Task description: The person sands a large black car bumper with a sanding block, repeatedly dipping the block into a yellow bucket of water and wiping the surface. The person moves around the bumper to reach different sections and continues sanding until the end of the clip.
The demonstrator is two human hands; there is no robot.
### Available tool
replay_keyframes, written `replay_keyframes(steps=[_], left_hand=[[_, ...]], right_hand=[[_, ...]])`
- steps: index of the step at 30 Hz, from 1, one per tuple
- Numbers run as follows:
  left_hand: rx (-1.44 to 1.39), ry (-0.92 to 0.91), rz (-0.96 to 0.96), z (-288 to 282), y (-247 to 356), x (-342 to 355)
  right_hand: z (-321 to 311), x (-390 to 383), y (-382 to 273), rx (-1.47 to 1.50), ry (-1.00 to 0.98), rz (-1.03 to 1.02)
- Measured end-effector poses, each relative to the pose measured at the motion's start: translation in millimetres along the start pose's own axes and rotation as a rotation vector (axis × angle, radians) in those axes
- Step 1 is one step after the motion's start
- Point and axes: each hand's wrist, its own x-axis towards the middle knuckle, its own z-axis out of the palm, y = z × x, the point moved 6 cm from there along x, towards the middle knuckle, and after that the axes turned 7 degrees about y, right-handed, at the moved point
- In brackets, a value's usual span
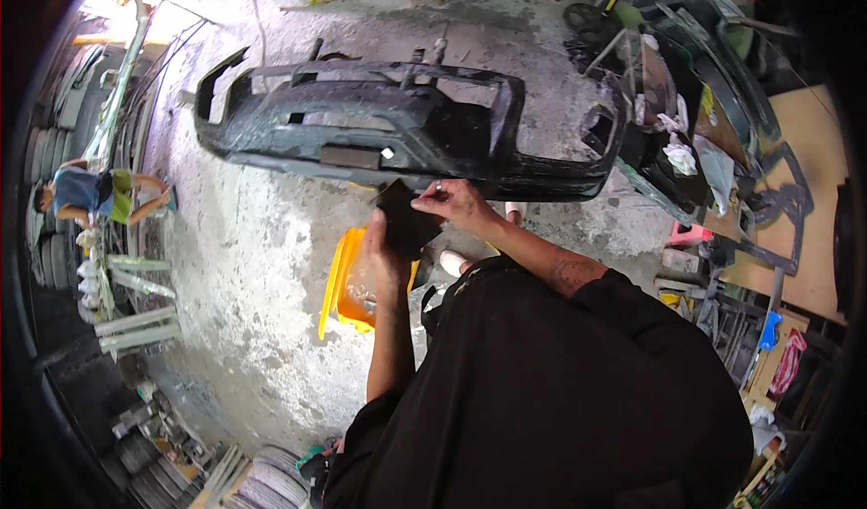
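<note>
Sheet (406,224), dark: one, held above yellow tub (332,283). Left hand (383,245): fingers clamped on sheet. Right hand (462,207): fingers together at sheet's edge, grip unclear. Bumper (352,119): on floor (244,265).

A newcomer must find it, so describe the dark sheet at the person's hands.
Find the large black bumper. Below it in the picture, the left hand grips a dark flat sheet, the right hand beside it. It is far smaller than the bumper, and dark against the bright yellow object beneath.
</note>
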Motion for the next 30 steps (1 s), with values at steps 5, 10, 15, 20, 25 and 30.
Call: replay_keyframes(steps=[5, 10, 15, 20, 25, 30], left_hand=[[-0.058, 0.032, -0.02, 21, 1, 0], [-0.089, 0.015, -0.009, 28, 7, -5], [-0.126, 0.052, 0.071, 19, 9, -4], [-0.117, 0.052, 0.027, 24, 19, -15], [-0.032, -0.001, 0.094, 8, 13, -13], [-0.063, 0.034, 0.0, 7, 9, -21]], right_hand=[[-13, -5, -14, -0.024, 0.036, -0.009], [-4, -6, -18, -0.042, 0.054, 0.028], [6, -8, -24, -0.022, 0.028, 0.023], [6, -7, -26, 0.004, 0.035, -0.024], [12, -9, -30, 0.102, -0.023, 0.115], [8, -8, -14, 0.085, -0.123, 0.166]])
